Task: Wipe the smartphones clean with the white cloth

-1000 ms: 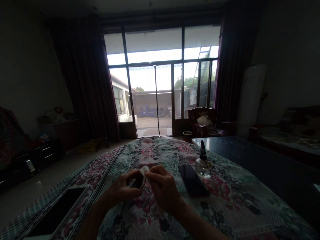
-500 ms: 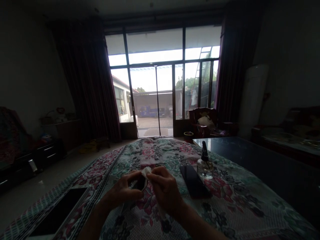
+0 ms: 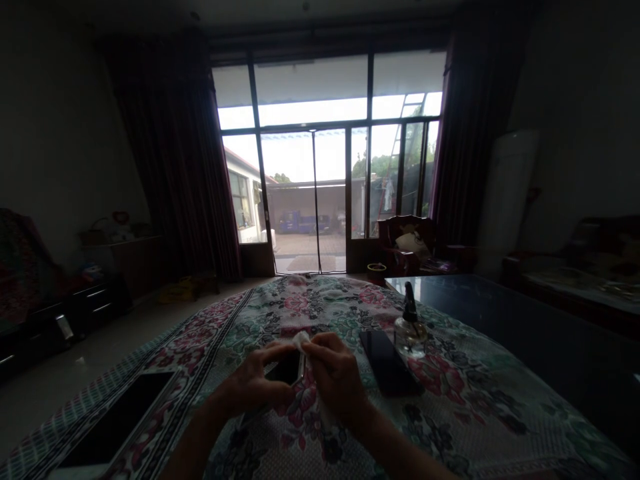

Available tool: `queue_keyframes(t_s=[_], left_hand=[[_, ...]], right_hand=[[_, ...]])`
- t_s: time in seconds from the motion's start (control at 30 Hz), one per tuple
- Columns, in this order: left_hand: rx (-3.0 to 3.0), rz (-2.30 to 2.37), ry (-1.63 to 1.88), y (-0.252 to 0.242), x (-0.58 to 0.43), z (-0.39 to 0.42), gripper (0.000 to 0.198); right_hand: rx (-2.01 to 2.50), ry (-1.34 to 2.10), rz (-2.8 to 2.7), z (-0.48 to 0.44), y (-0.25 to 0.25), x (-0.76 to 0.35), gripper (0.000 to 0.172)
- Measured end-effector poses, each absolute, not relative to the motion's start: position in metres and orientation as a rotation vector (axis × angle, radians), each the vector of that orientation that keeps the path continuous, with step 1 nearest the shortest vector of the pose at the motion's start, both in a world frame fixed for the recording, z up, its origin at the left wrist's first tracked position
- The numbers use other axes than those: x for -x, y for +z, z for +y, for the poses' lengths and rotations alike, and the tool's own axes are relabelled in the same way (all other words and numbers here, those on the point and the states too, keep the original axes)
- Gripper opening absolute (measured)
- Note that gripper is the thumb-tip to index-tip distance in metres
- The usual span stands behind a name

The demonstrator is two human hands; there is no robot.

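**Left grip (image 3: 255,381) clamped on smartphone (image 3: 287,368); right grip (image 3: 336,377) pinched on white tissue (image 3: 302,341) at its edge.**
Phone likely light, slippery: hold by edges. Second phone (image 3: 387,363), spray bottle (image 3: 410,333) right of right grip.

The left hand (image 3: 255,381) and right hand (image 3: 337,377) are both bare.

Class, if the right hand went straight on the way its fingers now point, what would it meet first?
Most likely the phone in the left hand; the white tissue in the right hand seems to touch its edge.
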State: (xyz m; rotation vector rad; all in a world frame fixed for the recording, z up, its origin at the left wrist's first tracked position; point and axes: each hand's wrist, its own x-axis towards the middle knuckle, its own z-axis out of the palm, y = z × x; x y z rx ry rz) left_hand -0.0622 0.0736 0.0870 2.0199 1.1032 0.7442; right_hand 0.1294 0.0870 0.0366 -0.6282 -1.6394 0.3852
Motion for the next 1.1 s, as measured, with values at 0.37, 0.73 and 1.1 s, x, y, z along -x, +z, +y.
queue_keyframes(t_s=[0.37, 0.73, 1.1], left_hand=[[-2.037, 1.175, 0.778, 0.087, 0.061, 0.073, 0.047], [-1.933, 1.272, 0.889, 0.084, 0.069, 0.076, 0.05], [-2.069, 1.219, 0.721, 0.082, 0.063, 0.075, 0.04]], right_hand=[[0.617, 0.406, -1.624, 0.082, 0.039, -0.126, 0.025], [0.599, 0.494, -1.638, 0.07, 0.044, -0.116, 0.024], [0.701, 0.478, -1.574, 0.088, 0.031, -0.126, 0.023]])
